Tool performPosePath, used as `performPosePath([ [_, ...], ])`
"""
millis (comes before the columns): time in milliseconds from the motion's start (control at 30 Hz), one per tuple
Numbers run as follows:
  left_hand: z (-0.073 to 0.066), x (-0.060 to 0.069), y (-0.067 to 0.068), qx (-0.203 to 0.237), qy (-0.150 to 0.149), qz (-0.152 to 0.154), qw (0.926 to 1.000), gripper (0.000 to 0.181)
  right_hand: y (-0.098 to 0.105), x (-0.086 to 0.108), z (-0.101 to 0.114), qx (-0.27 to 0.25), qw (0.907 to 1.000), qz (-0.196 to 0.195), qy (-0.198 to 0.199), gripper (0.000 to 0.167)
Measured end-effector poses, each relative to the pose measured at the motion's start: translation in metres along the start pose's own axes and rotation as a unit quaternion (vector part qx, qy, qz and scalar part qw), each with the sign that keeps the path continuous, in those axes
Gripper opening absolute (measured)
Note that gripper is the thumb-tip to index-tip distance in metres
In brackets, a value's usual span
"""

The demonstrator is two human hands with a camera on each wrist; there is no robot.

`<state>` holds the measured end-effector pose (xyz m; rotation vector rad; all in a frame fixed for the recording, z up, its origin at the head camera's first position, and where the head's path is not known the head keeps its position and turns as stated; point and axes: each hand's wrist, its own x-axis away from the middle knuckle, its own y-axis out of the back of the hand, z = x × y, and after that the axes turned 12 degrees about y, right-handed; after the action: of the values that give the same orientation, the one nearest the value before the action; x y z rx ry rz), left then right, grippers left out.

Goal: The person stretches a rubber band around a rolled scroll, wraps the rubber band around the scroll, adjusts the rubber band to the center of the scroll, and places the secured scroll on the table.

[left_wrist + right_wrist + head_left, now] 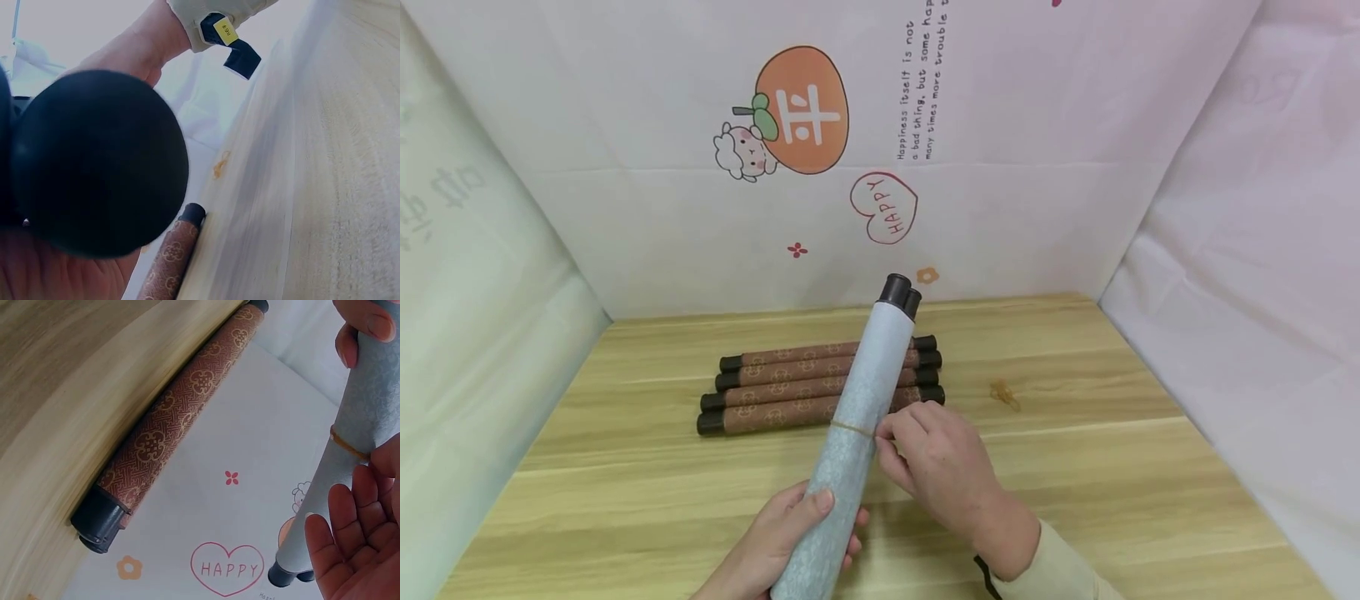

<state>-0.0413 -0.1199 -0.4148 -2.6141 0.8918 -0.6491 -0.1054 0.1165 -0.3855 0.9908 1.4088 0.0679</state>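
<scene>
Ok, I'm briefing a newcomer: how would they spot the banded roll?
On the wooden table lies a row of brown patterned rolls. Slanting in front, held in the left grip, is the banded roll; unlike those neighbours, it's pale blue-grey.

A light yellowish table with a streaked wood-grain surface (625,492) carries a row of four brown, gold-patterned cylindrical rolls with glossy black end caps (790,390), laid side by side and close together, their black ends slightly staggered. The table's far edge runs just behind this row, its surface spreads out to either side of the row and in front of it, and its grain runs roughly along the rolls' length. Near the row's right end, apart from the black caps, lies a small, loose tangle of thin amber elastic bands (1003,395).
</scene>
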Motion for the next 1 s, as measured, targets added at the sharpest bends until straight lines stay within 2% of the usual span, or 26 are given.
performPosePath([
  [167, 0.001, 0.000, 0.002, 0.002, 0.000, -0.001, 1.0000, 0.050, 0.000, 0.001, 0.002, -0.012, 0.9999, 0.010, -0.001, 0.009],
  [267, 0.000, 0.001, 0.003, -0.004, 0.002, -0.013, 0.9999, 0.050, 0.000, 0.001, 0.003, -0.025, 0.9995, 0.017, -0.006, 0.007],
  [467, -0.004, 0.002, 0.006, -0.029, 0.009, -0.067, 0.9973, 0.052, 0.001, 0.003, 0.001, -0.036, 0.9991, 0.018, -0.014, 0.005],
  [600, -0.012, 0.005, 0.010, -0.074, -0.003, -0.110, 0.9912, 0.056, 0.001, 0.005, -0.001, -0.030, 0.9991, 0.023, -0.018, 0.004],
  [700, -0.018, 0.008, 0.015, -0.121, -0.013, -0.158, 0.9799, 0.056, 0.000, 0.006, -0.003, -0.015, 0.9985, 0.042, -0.031, 0.013],
  [800, -0.024, 0.011, 0.019, -0.161, -0.020, -0.220, 0.9620, 0.052, 0.000, 0.009, -0.004, -0.002, 0.9971, 0.063, -0.042, 0.024],
  [867, -0.027, 0.012, 0.022, -0.184, -0.025, -0.263, 0.9467, 0.051, -0.001, 0.012, -0.005, 0.004, 0.9962, 0.074, -0.047, 0.029],
  [933, -0.030, 0.013, 0.026, -0.201, -0.029, -0.297, 0.9331, 0.055, -0.001, 0.015, -0.006, 0.009, 0.9953, 0.083, -0.050, 0.033],
  [1000, -0.033, 0.013, 0.030, -0.228, -0.030, -0.329, 0.9161, 0.062, -0.001, 0.017, -0.007, 0.015, 0.9941, 0.092, -0.056, 0.035],
])
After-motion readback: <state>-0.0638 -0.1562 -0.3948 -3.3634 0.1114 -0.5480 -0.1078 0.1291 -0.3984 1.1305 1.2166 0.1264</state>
